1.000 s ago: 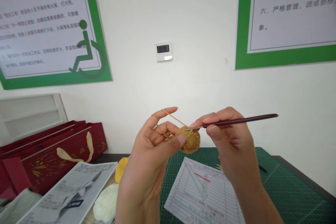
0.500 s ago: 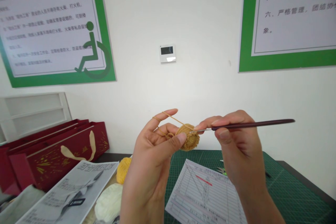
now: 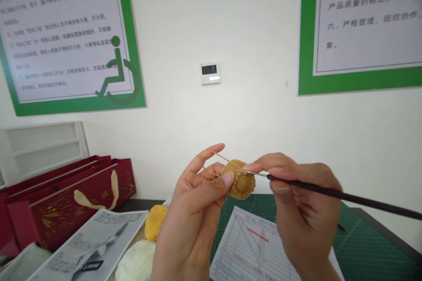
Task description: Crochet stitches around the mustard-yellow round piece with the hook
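Disc (image 3: 244, 184), crocheted: pinched by fingers of left hand (image 3: 194, 202), seen above tabletop's (image 3: 142, 205) far edge; yarn (image 3: 224, 158) looped over index. Hook (image 3: 369, 203): grasped by right hand's (image 3: 306, 206) fingers, tip set at disc.

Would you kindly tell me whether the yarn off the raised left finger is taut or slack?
Taut: the yarn runs straight from the finger to the crocheted piece.

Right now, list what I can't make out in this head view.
In the head view:
Crochet hook: handle end cut off by the right edge.
Crocheted piece: partly hidden by the left hand.
Cream yarn ball: cut off by the bottom edge.
Lined sheet: print too small, partly hidden behind the right hand.
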The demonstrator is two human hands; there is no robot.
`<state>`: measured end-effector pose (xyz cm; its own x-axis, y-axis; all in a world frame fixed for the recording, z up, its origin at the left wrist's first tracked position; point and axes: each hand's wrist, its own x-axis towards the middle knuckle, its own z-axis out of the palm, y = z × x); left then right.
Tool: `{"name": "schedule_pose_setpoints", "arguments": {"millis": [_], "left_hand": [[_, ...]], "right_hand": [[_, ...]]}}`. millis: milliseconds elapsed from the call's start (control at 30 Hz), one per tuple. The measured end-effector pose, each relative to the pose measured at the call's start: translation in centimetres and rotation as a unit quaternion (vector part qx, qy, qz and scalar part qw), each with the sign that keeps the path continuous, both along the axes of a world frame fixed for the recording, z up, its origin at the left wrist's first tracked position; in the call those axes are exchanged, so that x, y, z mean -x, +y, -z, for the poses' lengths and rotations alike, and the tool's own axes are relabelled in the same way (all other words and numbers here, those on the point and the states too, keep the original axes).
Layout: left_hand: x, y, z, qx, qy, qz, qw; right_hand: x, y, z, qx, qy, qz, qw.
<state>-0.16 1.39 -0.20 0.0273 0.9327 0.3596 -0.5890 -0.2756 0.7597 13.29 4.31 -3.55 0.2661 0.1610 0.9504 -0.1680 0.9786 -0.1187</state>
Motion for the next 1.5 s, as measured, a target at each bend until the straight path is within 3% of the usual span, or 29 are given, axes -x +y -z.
{"name": "schedule_pose_setpoints", "arguments": {"millis": [300,467,700,867,1100,1300,1367,1500], "left_hand": [[-0.6,-0.9,0.2,0.042,-0.021,-0.005,0.999],[-0.4,-0.5,0.3,0.034,-0.036,0.052,0.997],[-0.3,0.0,0.4,0.026,-0.030,0.077,0.996],[-0.5,-0.5,0.4,0.013,-0.028,0.045,0.999],[-1.2,-0.8,-0.1,-0.044,-0.004,-0.026,0.999],[-2.1,-0.9,-0.3,-0.116,0.030,-0.154,0.981],[-2.0,-0.9,-0.3,-0.112,0.028,-0.147,0.982],[-1.5,-0.3,-0.1,-0.058,-0.005,-0.062,0.996]], "right_hand": [[0.2,0.4,0.6,-0.075,0.000,0.058,0.995],[1.0,0.5,0.7,-0.052,0.051,0.041,0.996],[1.8,0.6,0.9,-0.003,0.084,-0.014,0.996],[1.8,1.2,1.1,0.048,0.068,-0.103,0.991],[1.3,1.4,1.3,0.045,0.017,-0.102,0.994],[0.8,1.3,1.0,0.077,-0.020,-0.095,0.992],[0.8,1.4,0.9,0.073,-0.017,-0.090,0.993],[1.0,1.6,1.1,0.054,0.002,-0.085,0.995]]}}
